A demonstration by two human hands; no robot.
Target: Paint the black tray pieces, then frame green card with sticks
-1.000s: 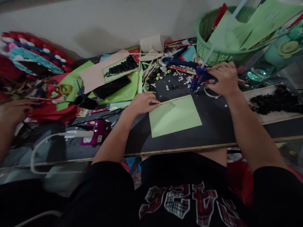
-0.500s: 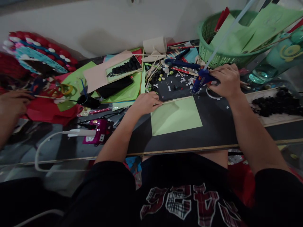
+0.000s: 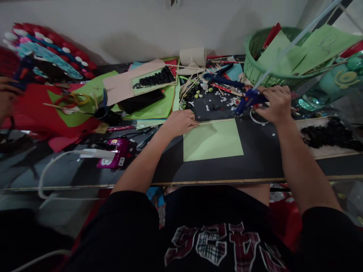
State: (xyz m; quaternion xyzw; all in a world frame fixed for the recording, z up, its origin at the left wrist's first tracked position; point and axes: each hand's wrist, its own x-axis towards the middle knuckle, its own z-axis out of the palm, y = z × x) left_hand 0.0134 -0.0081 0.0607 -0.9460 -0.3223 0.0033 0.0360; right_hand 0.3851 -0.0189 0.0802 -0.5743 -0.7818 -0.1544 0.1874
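I have my right hand [image 3: 274, 104] wrapped around the blue glue gun [image 3: 249, 100], fingers curled tight over its body, so the grip is clamped on the tool. The gun's nozzle points down and to the left, its tip just off the far right corner of the green paper sheet [image 3: 213, 140]. A pale glue stick [image 3: 295, 40] runs up out of the back of the gun, across the front of the green basket [image 3: 256, 71].

My left hand [image 3: 181, 122] lies at the sheet's far left corner, fingers drawn together and pinching the end of a thin wooden stick [image 3: 215, 121]. That stick lies along the far edge of the sheet, touching it, as far as I can tell. The sheet itself lies flat on the black board [image 3: 255, 162], near the middle of it, well back from the board's near edge.

Behind the sheet the board is strewn with small paper scraps [image 3: 219, 100]. At the table's right edge a tray of black pieces [image 3: 329, 132] sits just beside my right forearm. To the left, a magenta device [image 3: 115, 156] with a white cable lies near the table's near edge. At the far left edge another person's hand [image 3: 7, 98] rests on red paper [image 3: 36, 113].
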